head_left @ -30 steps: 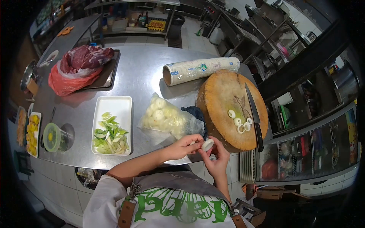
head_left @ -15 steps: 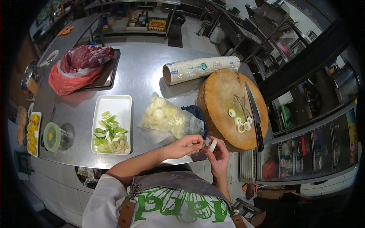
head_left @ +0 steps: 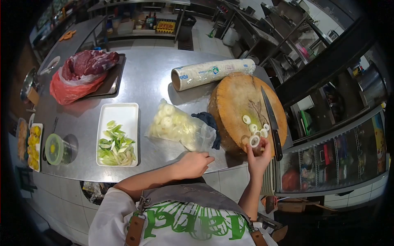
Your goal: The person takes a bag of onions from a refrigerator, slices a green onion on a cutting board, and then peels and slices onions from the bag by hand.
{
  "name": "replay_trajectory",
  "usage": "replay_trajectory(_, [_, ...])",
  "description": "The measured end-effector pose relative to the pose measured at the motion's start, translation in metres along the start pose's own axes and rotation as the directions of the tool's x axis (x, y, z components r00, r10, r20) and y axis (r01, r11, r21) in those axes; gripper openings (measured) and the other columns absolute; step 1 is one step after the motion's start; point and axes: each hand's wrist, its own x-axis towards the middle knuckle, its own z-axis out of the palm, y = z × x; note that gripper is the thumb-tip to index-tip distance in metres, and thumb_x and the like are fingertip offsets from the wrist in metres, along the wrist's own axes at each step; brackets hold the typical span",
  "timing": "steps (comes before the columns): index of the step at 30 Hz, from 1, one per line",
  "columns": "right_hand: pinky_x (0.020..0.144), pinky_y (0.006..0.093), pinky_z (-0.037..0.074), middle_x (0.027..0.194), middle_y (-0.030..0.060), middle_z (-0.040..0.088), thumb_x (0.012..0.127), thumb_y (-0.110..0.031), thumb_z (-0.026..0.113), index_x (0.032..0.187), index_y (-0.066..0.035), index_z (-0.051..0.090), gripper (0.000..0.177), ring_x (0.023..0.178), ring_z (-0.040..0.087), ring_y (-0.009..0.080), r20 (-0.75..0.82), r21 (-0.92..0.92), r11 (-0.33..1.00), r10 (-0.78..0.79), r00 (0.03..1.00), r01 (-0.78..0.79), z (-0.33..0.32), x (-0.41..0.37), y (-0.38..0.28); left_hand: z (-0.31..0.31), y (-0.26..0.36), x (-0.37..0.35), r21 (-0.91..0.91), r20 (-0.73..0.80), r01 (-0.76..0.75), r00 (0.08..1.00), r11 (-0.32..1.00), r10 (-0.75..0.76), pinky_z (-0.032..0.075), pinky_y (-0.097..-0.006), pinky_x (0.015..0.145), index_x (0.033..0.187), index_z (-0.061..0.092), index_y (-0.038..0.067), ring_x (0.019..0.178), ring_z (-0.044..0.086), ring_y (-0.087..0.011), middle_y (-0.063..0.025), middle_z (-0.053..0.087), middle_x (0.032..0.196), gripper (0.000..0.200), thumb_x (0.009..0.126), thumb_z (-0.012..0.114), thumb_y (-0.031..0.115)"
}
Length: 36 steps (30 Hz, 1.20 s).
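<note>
My right hand (head_left: 259,158) is over the near edge of the round wooden chopping block (head_left: 234,98), pinching a white onion ring (head_left: 254,141) between thumb and fingers. Several more white rings (head_left: 246,119) lie on the block just beyond it. A large knife (head_left: 271,112) with a black handle rests along the block's right side. My left hand (head_left: 193,166) is closed by the table's front edge, its curled fingers hiding whatever they may hold. Just beyond it lies a clear plastic bag of peeled onions (head_left: 174,125), with a dark cloth (head_left: 208,125) beside it.
A white tray (head_left: 119,110) of sliced green onion (head_left: 117,143) stands left on the steel table (head_left: 152,74). Behind are a plastic-wrap roll (head_left: 213,73) and red meat (head_left: 88,65) on a dark tray. A lidded tub (head_left: 57,149) and yellow food (head_left: 35,141) stand far left.
My right hand has moved right and away from me, carrying the ring from beside my left hand to the block. My left hand has drawn slightly left and its fingers have curled in.
</note>
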Motion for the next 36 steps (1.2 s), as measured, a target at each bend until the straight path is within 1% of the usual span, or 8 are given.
replay_trajectory(4, [0.082,0.0409,0.037,0.102,0.0126,0.05,0.069,-0.018,0.072,0.102,-0.004,0.053,0.041,0.098,0.047,0.0308,-0.025,-0.326,0.94,-0.117,0.993,0.102,0.003,0.009,-0.006,0.005,-0.005,-0.001,0.107,0.048,0.011,0.999,0.994,-0.016,0.049,-0.0417,0.06,0.082,0.057,0.005,0.07,0.059,-0.0315,-0.0103,0.054,0.079,0.009,0.076,0.056,0.011])
replay_trajectory(9, [0.083,0.0408,0.036,0.105,0.0121,0.049,0.071,-0.018,0.069,0.103,-0.006,0.054,0.038,0.098,0.046,0.0314,-0.097,-0.154,0.979,-0.15,0.984,0.135,0.003,-0.007,-0.005,0.005,-0.007,-0.001,0.142,0.065,0.019,0.997,0.99,-0.029,0.048,-0.042,0.061,0.081,0.056,0.004,0.07,0.058,-0.0315,-0.0108,0.055,0.079,0.008,0.079,0.054,0.012])
replay_trajectory(17, [0.077,0.0377,0.036,0.091,0.0106,0.052,0.073,-0.016,0.066,0.093,-0.006,0.06,0.023,0.09,0.049,0.0287,0.043,-0.168,0.98,-0.101,0.994,0.107,0.003,0.0,-0.004,-0.02,0.006,0.01,-0.375,-0.151,-0.044,0.988,0.926,-0.015,0.044,-0.0358,0.06,0.079,0.052,0.003,0.071,0.056,-0.0294,-0.0123,0.056,0.076,0.009,0.077,0.058,0.008])
replay_trajectory(21, [0.076,0.0352,0.04,0.091,0.012,0.05,0.07,-0.01,0.068,0.084,-0.004,0.061,0.016,0.088,0.051,0.0262,0.07,-0.066,0.996,-0.055,0.996,0.059,0.016,0.003,0.005,-0.019,0.01,0.008,-0.588,-0.085,0.066,0.986,0.806,-0.143,0.044,-0.0314,0.06,0.08,0.053,0.003,0.072,0.058,-0.0191,-0.0077,0.059,0.076,0.01,0.08,0.06,0.011])
replay_trajectory(26, [0.074,0.0283,0.044,0.097,0.0104,0.045,0.067,-0.003,0.07,0.076,0.0,0.059,0.015,0.085,0.052,0.0199,0.081,0.235,0.949,-0.237,0.968,0.212,-0.003,-0.015,-0.048,-0.024,0.017,0.011,-0.946,-0.06,0.044,0.95,0.322,-0.305,0.038,-0.0208,0.054,0.096,0.054,0.006,0.071,0.049,-0.0035,0.0019,0.056,0.08,0.015,0.083,0.06,0.011])
replay_trajectory(30, [0.079,0.0296,0.043,0.103,0.0122,0.043,0.065,-0.003,0.072,0.088,-0.002,0.058,0.026,0.089,0.05,0.0207,0.082,0.455,0.843,-0.361,0.929,0.288,-0.004,-0.037,-0.072,-0.026,0.02,0.009,-0.99,0.112,0.132,0.957,0.056,-0.268,0.034,-0.0156,0.053,0.106,0.051,0.004,0.065,0.046,-0.0039,-0.0011,0.057,0.086,0.022,0.085,0.055,0.007])
replay_trajectory(32, [0.079,0.0301,0.044,0.105,0.0135,0.042,0.064,-0.003,0.072,0.095,-0.001,0.055,0.035,0.091,0.05,0.0209,0.116,0.53,0.793,-0.419,0.901,0.3,-0.005,-0.041,-0.081,-0.021,0.018,0.007,-0.952,0.148,0.114,0.984,-0.283,-0.1,0.035,-0.0155,0.051,0.112,0.05,0.002,0.064,0.047,-0.005,-0.0035,0.056,0.09,0.026,0.087,0.052,0.007])
replay_trajectory(36, [0.077,0.03,0.044,0.106,0.0162,0.049,0.064,-0.004,0.072,0.098,-0.001,0.052,0.039,0.09,0.052,0.0217,0.164,0.546,0.79,-0.429,0.888,0.281,-0.004,-0.044,-0.082,-0.02,0.022,-0.001,-0.86,0.237,0.165,0.967,-0.483,-0.09,0.037,-0.0168,0.049,0.112,0.049,-0.001,0.064,0.047,-0.0055,-0.0067,0.055,0.094,0.026,0.087,0.05,0.008])
